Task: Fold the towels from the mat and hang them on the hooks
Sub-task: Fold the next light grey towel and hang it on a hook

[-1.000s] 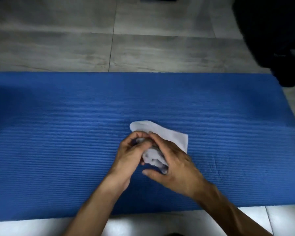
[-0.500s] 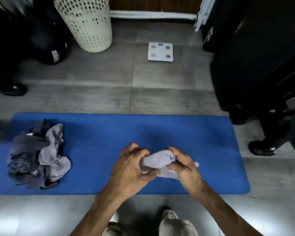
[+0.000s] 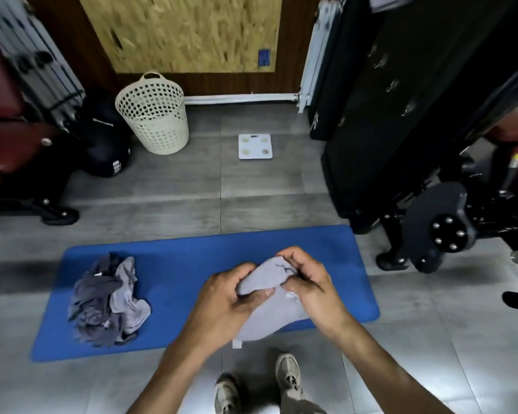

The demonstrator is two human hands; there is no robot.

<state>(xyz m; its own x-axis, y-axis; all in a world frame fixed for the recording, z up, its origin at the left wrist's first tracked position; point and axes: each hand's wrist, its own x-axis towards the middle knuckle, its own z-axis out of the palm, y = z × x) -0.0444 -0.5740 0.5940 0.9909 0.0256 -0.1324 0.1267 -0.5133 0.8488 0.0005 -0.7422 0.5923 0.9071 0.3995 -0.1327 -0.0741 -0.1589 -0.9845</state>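
Both hands, the left hand (image 3: 222, 297) and right hand (image 3: 308, 286), grip one folded grey towel (image 3: 269, 312) above the mat (image 3: 192, 258), unhung; a crumpled pile (image 3: 106, 300) remains on its left end.

Dim indoor light, with pale glare on the glossy floor tiles (image 3: 476, 339) toward 4 and 8 o'clock. The black equipment (image 3: 416, 100) at 2 o'clock sinks into deep shadow. Wide-angle bending curves the edges, and the wall panel (image 3: 186, 31) at 12 o'clock is smeared by motion blur
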